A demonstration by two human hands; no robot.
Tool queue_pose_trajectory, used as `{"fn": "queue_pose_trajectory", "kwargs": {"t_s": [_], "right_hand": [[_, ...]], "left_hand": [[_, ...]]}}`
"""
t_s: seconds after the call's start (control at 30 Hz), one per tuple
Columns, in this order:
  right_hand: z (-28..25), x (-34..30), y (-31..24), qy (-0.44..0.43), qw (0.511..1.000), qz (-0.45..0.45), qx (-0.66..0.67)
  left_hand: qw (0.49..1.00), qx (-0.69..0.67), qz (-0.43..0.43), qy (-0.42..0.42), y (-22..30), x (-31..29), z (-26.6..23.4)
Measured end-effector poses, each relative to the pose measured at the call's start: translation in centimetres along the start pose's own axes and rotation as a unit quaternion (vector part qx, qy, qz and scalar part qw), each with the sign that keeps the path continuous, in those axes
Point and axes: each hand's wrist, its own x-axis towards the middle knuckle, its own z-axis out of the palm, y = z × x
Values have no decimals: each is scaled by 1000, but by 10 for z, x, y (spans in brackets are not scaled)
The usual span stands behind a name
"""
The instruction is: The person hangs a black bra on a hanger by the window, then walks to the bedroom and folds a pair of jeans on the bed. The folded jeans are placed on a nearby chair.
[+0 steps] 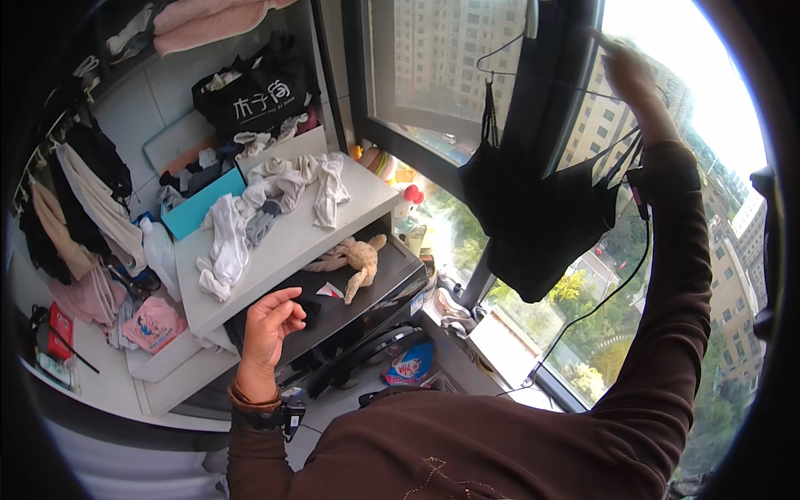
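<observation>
The black strappy fabric garment (542, 221) hangs from a thin dark wire hanger (501, 48) in front of the dark-framed glass window (442, 67). The right hand (629, 73) is raised beside the hanger; blur prevents telling whether it grips. The left hand (271, 327) is partly open, fingers loosely curled, near the white rectangular table (367, 196). White and grey fabric socks (223, 242) lie on the table.

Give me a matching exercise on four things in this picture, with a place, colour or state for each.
1. black top
2. plush toy
3. blue box
4. right hand

A. tan, lying down
B. raised, blurred
C. hanging by its straps
D. filled with fabric items

Pairs: 1-C, 2-A, 3-D, 4-B
</observation>
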Motion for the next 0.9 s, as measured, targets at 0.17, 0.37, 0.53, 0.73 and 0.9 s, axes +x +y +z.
{"fn": "queue_pose_trajectory", "kwargs": {"t_s": [0.17,0.37,0.53,0.73,0.9], "right_hand": [[-11,-34,-25,70,989,-15,-129],[-55,-179,-156,123,888,-79,436],[-27,-280,-277,-199,634,-71,744],[-38,-330,-309,-452,401,45,795],[-74,-342,-328,-550,277,49,786]], "left_hand": [[999,18,-34,28,-10,-11,10],[992,-9,-82,90,-44,-38,28],[981,7,-142,134,-88,-80,43],[959,-14,-191,208,-111,-137,46],[952,-32,-158,261,-115,-197,35]]}}
